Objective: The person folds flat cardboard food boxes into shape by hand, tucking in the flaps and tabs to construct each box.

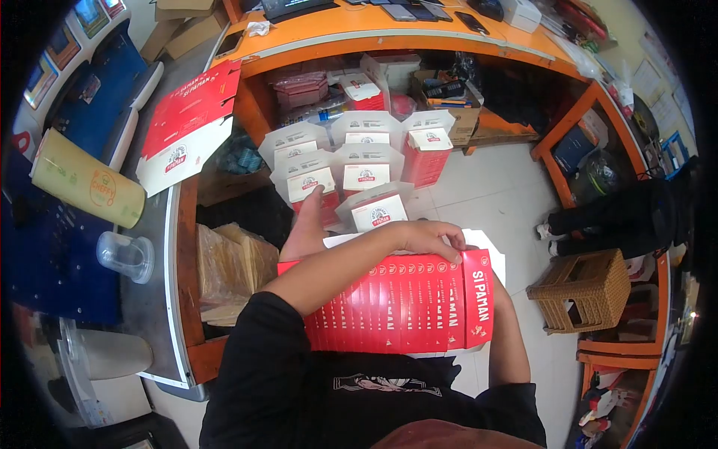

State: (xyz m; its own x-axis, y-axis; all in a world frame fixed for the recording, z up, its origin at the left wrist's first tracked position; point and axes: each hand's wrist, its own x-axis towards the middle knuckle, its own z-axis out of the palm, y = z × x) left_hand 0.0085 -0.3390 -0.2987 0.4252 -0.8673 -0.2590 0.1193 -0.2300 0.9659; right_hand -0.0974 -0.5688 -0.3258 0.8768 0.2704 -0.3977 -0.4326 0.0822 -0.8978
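Observation:
A row of flat red carton sheets (381,307), overlapping like a fan, lies across my lap. The rightmost sheet (479,299) reads "SI PAMAN" and stands a little apart from the others. My left hand (428,239) reaches over from the left, its fingers curled at the top edge of the sheets near that rightmost one. Along the right side comes my right forearm, and my right hand (473,245) is mostly hidden behind the rightmost sheet. White card edges (486,243) show beyond the sheets. My bare foot (303,228) is just past them.
Several assembled red and white boxes (366,178) with raised flaps stand on the tiled floor ahead. A flat printed carton (187,123) lies on the left counter by a yellow cup (90,179) and a clear plastic cup (126,256). A woven stool (580,292) stands right; an orange desk (419,41) spans the back.

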